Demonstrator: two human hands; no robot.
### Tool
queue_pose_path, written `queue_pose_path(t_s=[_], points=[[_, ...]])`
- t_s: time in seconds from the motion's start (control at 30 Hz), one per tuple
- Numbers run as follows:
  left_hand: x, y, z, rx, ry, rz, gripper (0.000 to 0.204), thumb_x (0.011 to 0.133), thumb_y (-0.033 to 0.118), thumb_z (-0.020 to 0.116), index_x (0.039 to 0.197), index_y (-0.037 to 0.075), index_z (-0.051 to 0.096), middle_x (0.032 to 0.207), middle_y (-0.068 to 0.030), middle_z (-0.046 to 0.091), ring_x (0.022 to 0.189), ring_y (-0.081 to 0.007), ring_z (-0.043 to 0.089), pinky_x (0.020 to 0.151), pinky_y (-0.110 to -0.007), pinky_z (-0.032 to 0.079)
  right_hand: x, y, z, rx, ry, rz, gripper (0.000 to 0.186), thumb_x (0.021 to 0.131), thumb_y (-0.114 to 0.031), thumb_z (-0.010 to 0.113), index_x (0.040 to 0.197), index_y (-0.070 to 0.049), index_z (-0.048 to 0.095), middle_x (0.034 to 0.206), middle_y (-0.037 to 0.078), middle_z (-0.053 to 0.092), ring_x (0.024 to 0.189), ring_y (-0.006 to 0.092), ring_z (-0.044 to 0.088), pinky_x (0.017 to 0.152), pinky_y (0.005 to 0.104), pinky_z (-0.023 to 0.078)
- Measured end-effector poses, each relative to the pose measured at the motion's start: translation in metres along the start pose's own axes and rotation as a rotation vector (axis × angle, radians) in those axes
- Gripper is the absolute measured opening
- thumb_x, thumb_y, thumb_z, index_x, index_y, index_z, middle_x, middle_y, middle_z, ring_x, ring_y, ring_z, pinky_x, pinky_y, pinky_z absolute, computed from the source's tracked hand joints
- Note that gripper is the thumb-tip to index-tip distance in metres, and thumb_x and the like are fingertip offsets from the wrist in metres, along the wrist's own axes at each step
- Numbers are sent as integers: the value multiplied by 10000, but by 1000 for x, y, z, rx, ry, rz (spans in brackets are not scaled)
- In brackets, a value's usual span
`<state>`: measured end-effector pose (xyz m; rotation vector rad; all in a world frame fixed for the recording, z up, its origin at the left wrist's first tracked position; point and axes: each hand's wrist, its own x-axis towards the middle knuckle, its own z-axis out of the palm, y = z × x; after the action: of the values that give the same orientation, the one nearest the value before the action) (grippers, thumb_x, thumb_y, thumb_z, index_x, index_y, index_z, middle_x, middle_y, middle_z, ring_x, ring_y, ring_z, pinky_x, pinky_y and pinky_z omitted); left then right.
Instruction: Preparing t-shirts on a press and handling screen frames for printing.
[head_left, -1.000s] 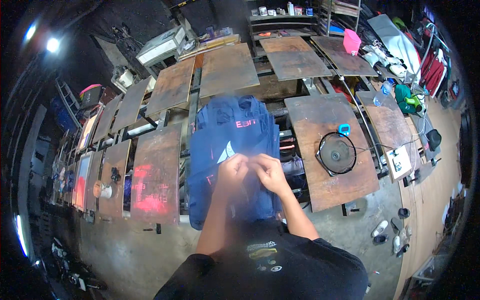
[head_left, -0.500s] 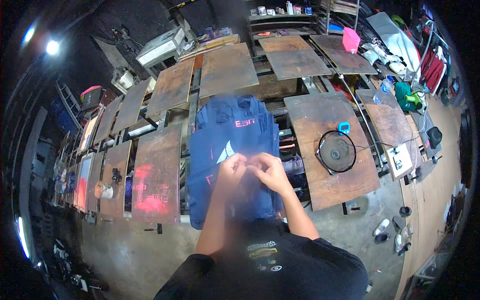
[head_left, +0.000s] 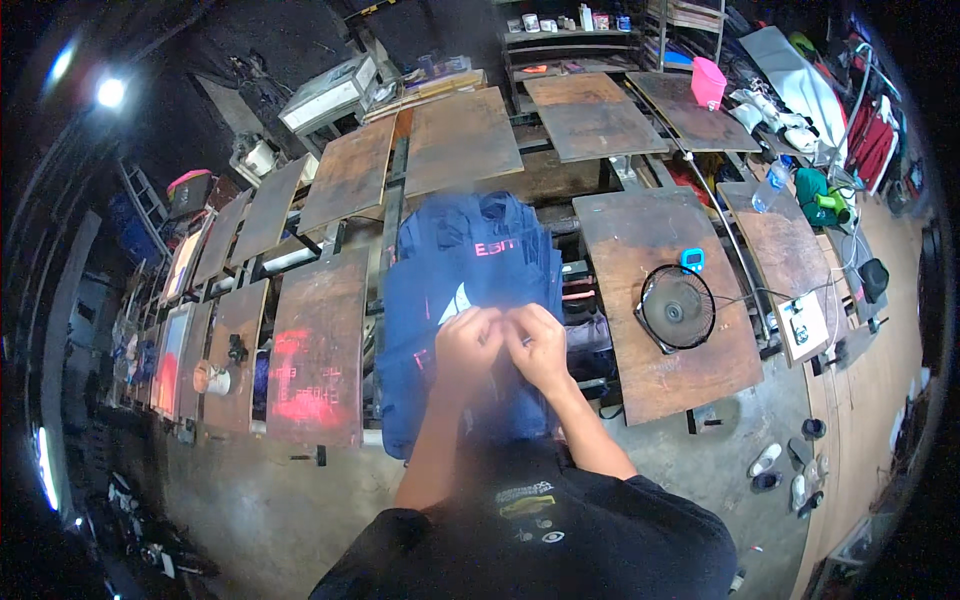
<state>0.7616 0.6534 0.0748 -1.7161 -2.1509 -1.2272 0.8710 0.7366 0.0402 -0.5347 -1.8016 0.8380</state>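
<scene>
A thick stack of navy fabric pieces (head_left: 410, 300) lies on a board in front of me, with pink and white print showing on the upper pieces. Over its near half, my left hand (head_left: 467, 342) is closed, fingers curled inward. Beside it my right hand (head_left: 537, 345) is closed too, thumb against the fingers. Their fingertips meet or nearly meet just below the white printed shape (head_left: 455, 303). Anything pinched between them is too small or too hidden to make out. A blurred patch partly veils the left hand and the fabric.
Wooden boards (head_left: 315, 290) stand in rows on metal frames. To the right, a black round fan (head_left: 677, 308) and a blue timer (head_left: 692, 261) rest on one board. A white cup (head_left: 212, 379) sits far left. Shoes (head_left: 766, 459) lie on the floor at right.
My right hand has turned, its fingers curling in more tightly, and both hands have drawn closer together. The whole view has shifted slightly; the fabric stack stays in place.
</scene>
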Motion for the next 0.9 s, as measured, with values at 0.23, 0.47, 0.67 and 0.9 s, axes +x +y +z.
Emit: queue_pose_path(t_s=[0.23,0.47,0.67,0.9], points=[[0,1,2,24,12,-4,108,774,49,674,872,10,696,753,-110,653,647,-258,618,627,-354,482,0,3,1,9,4,-23,84,759,-37,686,829,-20,643,772,122,634,732,317,629,664,400,499],[0,3,7,42,55,-25,115,768,40,670,875,10,701,740,-110,651,631,-251,615,614,-352,481,3,0,-2,12,7,-5,76,759,-37,681,824,-17,647,770,127,633,731,330,626,664,407,494],[0,7,13,61,133,-41,100,782,25,663,875,8,692,724,-109,636,625,-247,602,610,-338,485,3,-2,-3,20,5,36,86,766,-42,675,844,-10,657,789,137,640,740,333,629,682,408,501],[-2,2,14,-93,97,-160,164,820,16,667,983,0,663,788,-97,619,686,-191,594,659,-323,497,6,-5,-6,171,-37,203,146,796,-17,694,937,16,675,823,123,649,690,229,634,651,321,510]])
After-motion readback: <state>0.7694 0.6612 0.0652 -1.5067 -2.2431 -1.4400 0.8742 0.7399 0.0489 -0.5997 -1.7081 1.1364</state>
